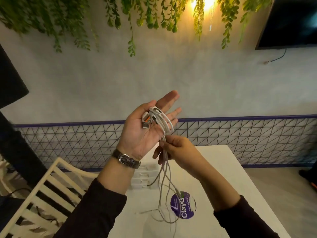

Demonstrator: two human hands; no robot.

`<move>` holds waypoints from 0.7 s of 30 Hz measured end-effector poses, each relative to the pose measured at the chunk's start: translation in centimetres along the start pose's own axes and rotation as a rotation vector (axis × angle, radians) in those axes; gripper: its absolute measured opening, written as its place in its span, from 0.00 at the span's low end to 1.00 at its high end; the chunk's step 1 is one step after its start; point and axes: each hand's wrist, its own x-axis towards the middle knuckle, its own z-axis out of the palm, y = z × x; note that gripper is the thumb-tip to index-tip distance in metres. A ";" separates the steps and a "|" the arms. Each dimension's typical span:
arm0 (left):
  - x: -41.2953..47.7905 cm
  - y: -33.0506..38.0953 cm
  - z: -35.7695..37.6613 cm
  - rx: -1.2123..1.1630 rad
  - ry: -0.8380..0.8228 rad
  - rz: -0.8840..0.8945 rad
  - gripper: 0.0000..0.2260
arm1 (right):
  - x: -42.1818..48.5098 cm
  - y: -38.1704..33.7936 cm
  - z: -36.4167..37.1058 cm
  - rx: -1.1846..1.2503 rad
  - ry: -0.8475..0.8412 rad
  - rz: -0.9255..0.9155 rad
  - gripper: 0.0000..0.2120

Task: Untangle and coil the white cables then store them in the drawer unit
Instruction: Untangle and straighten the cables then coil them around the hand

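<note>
My left hand (145, 133) is raised palm up above the table, fingers spread. Several white cables (162, 121) lie looped around it, their USB plugs resting on the palm. My right hand (178, 150) sits just below and to the right, pinching the bundled strands. From there the loose cable ends (164, 189) hang down and trail onto the white table (223, 169). The white drawer unit (145, 176) stands on the table behind my left wrist, partly hidden by it.
A round purple sticker (182, 206) is on the tabletop under the dangling cables. A cream slatted chair (39, 194) stands at the table's left. A wire-grid wall panel (257, 133) runs behind. A dark screen (291, 23) hangs upper right.
</note>
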 end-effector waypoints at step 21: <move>1.2 3.7 1.1 0.032 -0.054 0.118 0.19 | -0.4 0.9 0.7 0.029 -0.033 -0.019 0.13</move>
